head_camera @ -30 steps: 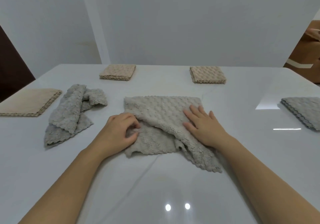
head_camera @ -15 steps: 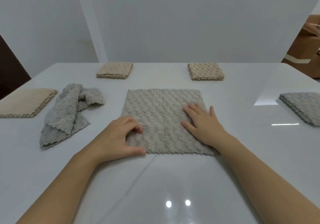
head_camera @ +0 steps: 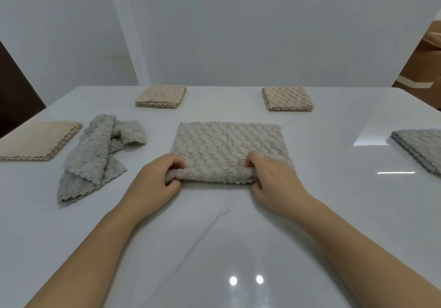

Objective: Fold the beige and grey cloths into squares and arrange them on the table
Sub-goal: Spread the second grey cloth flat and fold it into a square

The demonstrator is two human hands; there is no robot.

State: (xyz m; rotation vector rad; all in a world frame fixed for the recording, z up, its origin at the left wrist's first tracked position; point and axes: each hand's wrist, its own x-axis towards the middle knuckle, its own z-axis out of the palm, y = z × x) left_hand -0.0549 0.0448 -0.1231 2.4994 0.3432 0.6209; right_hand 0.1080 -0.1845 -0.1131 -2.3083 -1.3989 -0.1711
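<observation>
The left hand [head_camera: 152,181] and right hand [head_camera: 274,181] each pinched a near corner of the grey cloth [head_camera: 229,143], at its seven and five o'clock. It lay central on the table [head_camera: 214,241], seemingly soft, light and floppy; corners looked the best hold.

The flat cloth [head_camera: 229,143] lies in the middle of the table [head_camera: 214,236]. A crumpled cloth [head_camera: 95,155] lies to its left.
</observation>
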